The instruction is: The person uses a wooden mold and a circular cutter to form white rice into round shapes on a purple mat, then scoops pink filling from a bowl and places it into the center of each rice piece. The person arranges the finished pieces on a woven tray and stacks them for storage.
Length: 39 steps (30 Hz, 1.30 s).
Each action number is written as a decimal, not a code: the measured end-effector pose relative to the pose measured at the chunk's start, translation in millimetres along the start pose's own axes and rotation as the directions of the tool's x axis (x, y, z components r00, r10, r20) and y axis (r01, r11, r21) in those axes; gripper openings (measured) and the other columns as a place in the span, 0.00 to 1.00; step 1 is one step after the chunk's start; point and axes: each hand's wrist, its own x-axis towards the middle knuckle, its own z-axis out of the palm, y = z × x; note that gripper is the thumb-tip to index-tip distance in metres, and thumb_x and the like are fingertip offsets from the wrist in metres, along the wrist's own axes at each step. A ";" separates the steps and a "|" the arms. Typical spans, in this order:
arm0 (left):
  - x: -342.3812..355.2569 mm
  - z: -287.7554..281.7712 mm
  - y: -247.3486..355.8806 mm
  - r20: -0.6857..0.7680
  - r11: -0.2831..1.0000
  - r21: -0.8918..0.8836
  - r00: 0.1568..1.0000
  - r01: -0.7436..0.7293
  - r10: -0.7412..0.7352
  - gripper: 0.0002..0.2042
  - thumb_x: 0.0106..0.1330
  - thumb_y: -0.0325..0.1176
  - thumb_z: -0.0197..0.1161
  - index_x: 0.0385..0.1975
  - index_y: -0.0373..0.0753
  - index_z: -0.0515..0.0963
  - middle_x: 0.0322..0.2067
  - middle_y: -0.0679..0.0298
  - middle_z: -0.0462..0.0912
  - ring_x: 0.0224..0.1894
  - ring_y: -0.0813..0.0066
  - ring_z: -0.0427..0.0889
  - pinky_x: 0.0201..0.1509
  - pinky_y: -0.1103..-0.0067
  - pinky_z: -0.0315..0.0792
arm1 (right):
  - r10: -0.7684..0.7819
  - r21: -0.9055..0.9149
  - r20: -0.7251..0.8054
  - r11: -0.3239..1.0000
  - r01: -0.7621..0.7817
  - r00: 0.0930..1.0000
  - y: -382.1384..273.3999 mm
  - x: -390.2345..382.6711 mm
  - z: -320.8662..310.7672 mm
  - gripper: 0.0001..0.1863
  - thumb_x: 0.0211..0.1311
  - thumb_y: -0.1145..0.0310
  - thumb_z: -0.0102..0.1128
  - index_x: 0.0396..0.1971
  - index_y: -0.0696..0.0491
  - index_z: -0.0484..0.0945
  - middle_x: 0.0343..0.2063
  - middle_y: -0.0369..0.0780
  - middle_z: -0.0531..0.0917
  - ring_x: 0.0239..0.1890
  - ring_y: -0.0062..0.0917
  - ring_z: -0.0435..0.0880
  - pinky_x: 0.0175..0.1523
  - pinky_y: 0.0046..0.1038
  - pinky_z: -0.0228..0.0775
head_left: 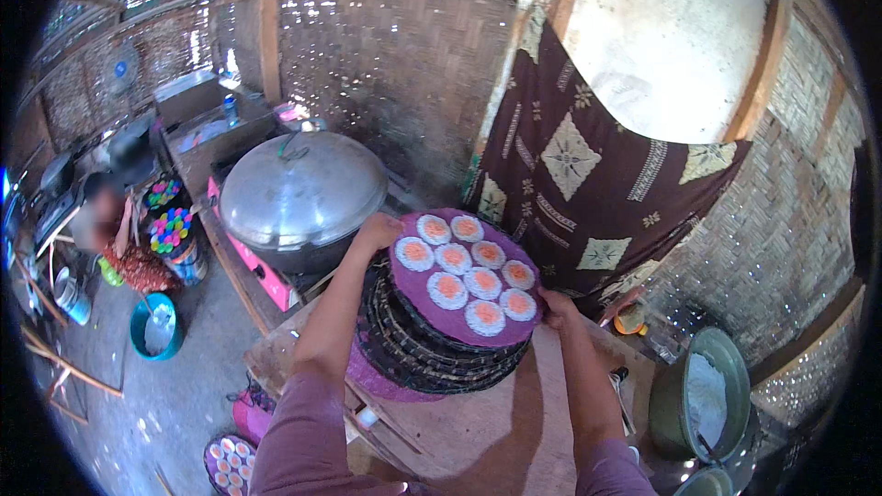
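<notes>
Between my hands is a round tray [425, 296] lined with purple cloth, bearing several round white cakes [453, 258] with orange centres. My left hand [377, 233] grips its upper left rim, and my right hand [555, 307] grips its right rim. The tray tilts slightly over a stack of dark woven trays [432, 363] on a wooden table [514, 436]. Whether it touches the stack I cannot tell. Purple cloth [381, 383] sticks out low on the stack's left side.
A big lidded metal pot [303, 191] stands on a pink-edged stove [277, 289] at left. A green bucket of white batter or flour [680, 404] is at right. Another cake tray [229, 465] lies lower left. A person [129, 243] sits far left near a teal basin [140, 335].
</notes>
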 end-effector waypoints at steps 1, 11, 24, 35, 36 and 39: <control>-8.3 -2.3 1.3 0.007 0.998 0.048 0.999 -0.032 0.032 0.18 0.58 0.49 0.61 0.32 0.38 0.84 0.29 0.48 0.83 0.37 0.52 0.83 0.43 0.65 0.74 | -0.020 0.060 0.026 0.998 0.018 0.999 0.4 -10.7 0.2 0.16 0.70 0.64 0.49 0.50 0.57 0.75 0.43 0.42 0.82 0.42 0.30 0.81 0.45 0.34 0.75; -121.9 -15.3 2.7 0.194 0.931 -0.352 0.981 0.094 -0.026 0.17 0.63 0.42 0.61 0.45 0.37 0.80 0.35 0.61 0.84 0.35 0.75 0.80 0.43 0.78 0.75 | -0.015 0.283 0.041 0.959 0.003 0.999 46.8 -105.8 -15.1 0.18 0.72 0.65 0.43 0.54 0.60 0.70 0.50 0.45 0.78 0.50 0.34 0.78 0.58 0.36 0.70; -485.6 -99.3 -57.8 -0.366 0.771 -0.561 0.745 0.302 -0.558 0.12 0.67 0.31 0.59 0.47 0.34 0.76 0.39 0.63 0.82 0.39 0.80 0.78 0.41 0.81 0.72 | -0.152 -0.697 0.521 0.492 0.522 0.840 204.8 -315.5 143.0 0.20 0.68 0.61 0.50 0.50 0.62 0.72 0.44 0.53 0.79 0.45 0.42 0.79 0.49 0.35 0.71; -704.2 -172.0 -52.8 -0.676 0.849 -0.419 0.513 0.323 -0.529 0.11 0.66 0.29 0.55 0.46 0.36 0.77 0.36 0.67 0.81 0.34 0.82 0.77 0.36 0.83 0.70 | -0.024 -0.647 0.487 0.662 0.379 0.873 169.8 -374.0 -33.8 0.23 0.67 0.61 0.53 0.55 0.61 0.73 0.41 0.41 0.82 0.43 0.22 0.77 0.48 0.28 0.70; -725.9 -176.5 -50.8 -0.681 0.827 -0.426 0.472 0.367 -0.560 0.11 0.66 0.29 0.55 0.46 0.36 0.77 0.37 0.67 0.81 0.35 0.82 0.77 0.37 0.83 0.70 | 0.007 -0.662 0.535 0.624 0.415 0.845 156.9 -376.7 -69.6 0.22 0.67 0.61 0.54 0.52 0.62 0.74 0.41 0.41 0.82 0.43 0.23 0.78 0.48 0.28 0.70; -777.1 -178.3 -50.2 -0.670 0.730 -0.495 0.328 0.471 -0.666 0.11 0.66 0.30 0.56 0.47 0.37 0.77 0.38 0.66 0.82 0.35 0.81 0.78 0.37 0.81 0.72 | 0.084 -0.903 0.318 0.332 0.274 0.944 133.2 -375.9 -148.0 0.20 0.62 0.62 0.58 0.46 0.63 0.76 0.37 0.44 0.83 0.40 0.26 0.80 0.48 0.29 0.70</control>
